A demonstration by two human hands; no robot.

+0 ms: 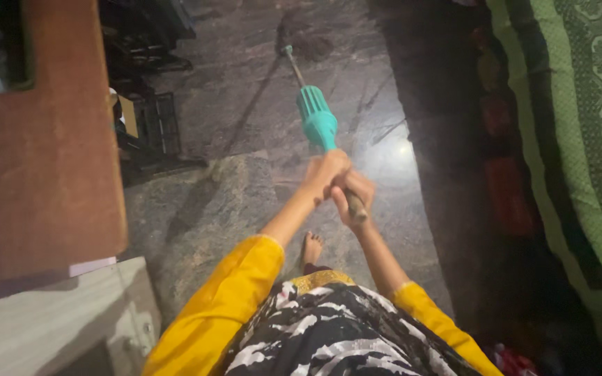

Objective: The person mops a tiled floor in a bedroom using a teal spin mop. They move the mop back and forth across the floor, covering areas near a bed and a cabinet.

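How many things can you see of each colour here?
Teal: 1, the mop collar, below both hands: left hand, right hand
Yellow: 2, the sleeves
Green: 1, the patterned bedspread
Black: 1, the crate
Brown: 1, the wooden tabletop
Total: 6

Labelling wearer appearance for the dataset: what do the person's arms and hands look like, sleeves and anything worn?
Both arms wear bright yellow sleeves, the left sleeve and the right sleeve, with forearms bare below them. The left hand and right hand are bare; no gloves, rings or watch visible.
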